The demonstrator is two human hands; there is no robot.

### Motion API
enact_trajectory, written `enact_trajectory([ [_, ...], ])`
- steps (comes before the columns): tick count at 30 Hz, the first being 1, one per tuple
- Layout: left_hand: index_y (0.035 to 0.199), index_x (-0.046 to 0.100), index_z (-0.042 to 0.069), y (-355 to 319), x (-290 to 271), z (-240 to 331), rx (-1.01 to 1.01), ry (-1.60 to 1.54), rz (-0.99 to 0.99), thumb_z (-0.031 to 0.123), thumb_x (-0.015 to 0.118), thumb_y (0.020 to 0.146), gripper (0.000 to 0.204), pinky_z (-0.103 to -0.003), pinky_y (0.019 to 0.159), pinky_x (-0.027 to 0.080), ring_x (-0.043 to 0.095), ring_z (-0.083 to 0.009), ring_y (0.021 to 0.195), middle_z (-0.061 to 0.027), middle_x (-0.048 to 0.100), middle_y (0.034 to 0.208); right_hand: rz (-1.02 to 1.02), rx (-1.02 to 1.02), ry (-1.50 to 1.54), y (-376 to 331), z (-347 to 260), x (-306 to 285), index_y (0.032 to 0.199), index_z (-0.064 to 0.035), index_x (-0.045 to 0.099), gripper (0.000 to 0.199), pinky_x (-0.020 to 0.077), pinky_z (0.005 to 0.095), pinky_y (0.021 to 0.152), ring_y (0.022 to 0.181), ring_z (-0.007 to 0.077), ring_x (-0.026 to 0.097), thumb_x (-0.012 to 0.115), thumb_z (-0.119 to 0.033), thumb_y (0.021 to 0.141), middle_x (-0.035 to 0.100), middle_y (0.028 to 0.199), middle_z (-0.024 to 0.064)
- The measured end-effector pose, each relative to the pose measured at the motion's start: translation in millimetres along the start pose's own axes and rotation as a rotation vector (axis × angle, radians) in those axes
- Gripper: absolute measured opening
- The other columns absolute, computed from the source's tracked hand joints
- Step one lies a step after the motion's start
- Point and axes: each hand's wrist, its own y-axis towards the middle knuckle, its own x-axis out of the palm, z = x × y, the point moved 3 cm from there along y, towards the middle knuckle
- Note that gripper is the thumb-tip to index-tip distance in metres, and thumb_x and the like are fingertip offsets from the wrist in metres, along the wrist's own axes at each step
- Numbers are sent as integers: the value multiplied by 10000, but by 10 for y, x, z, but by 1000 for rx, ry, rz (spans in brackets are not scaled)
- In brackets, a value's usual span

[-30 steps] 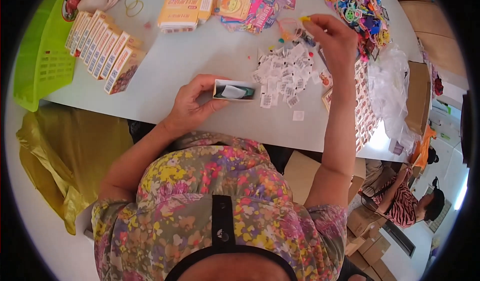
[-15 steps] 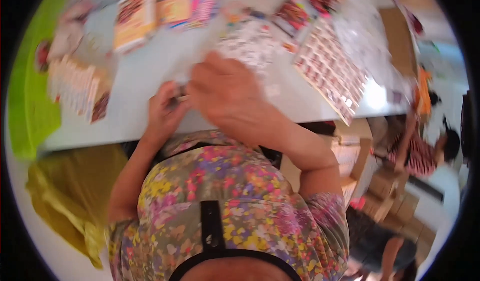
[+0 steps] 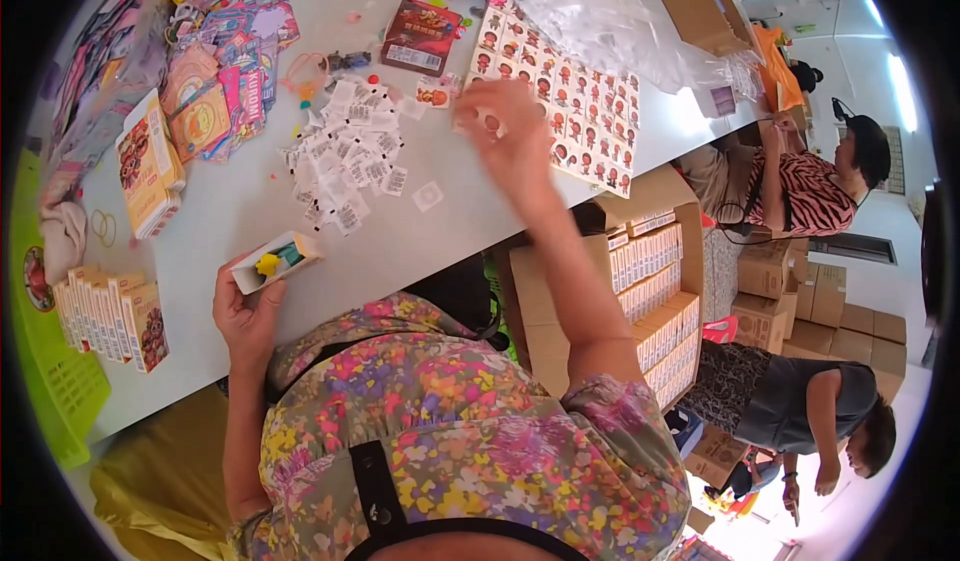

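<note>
My left hand [image 3: 246, 313] is closed around a small open box [image 3: 300, 266] near the table's front edge. Inside the box lie a yellow piece [image 3: 268, 263] and a teal piece [image 3: 289, 254]. Farther right, my right hand [image 3: 508, 136] hovers over the left edge of a sheet of printed cartoon-figure stickers [image 3: 590, 111]; its fingers are smeared by motion, so what they hold is unclear. Between the hands lies a loose pile of small white packets with barcodes [image 3: 350, 151]. One white square packet [image 3: 428, 196] rests apart from the pile.
A row of filled boxes [image 3: 120, 321] stands at the left beside a green basket [image 3: 75, 401]. More boxes [image 3: 150, 176] and colourful cards [image 3: 235, 81] lie behind. A dark red box [image 3: 420, 36] sits beyond the packets. At right are a carton of boxes [image 3: 655, 291] and two people.
My hands, close together before, are now apart: the left at the left with the box, the right out over the sticker sheet. The view has shifted too.
</note>
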Motion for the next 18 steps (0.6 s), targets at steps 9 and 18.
enact_trajectory([
  [9, 1180, 516, -23, 1, 0, -20, -5, 96, -4, 44, 715, 842, 398, -281, 932, 444, 571, -135, 1040, -77, 605, 1126, -191, 303, -202, 94, 1157, -677, 964, -15, 716, 278, 515, 335, 792, 909, 265, 634, 772, -108, 708, 662, 994, 135],
  [18, 1190, 526, -18, 24, 54, 121, 30, 14, -34, 21, 707, 838, 398, -278, 933, 449, 585, -134, 1029, -64, 621, 1108, -393, -132, -80, -85, -7, -184, 944, -41, 715, 291, 506, 347, 825, 946, 285, 615, 812, -102, 677, 664, 1045, 107],
])
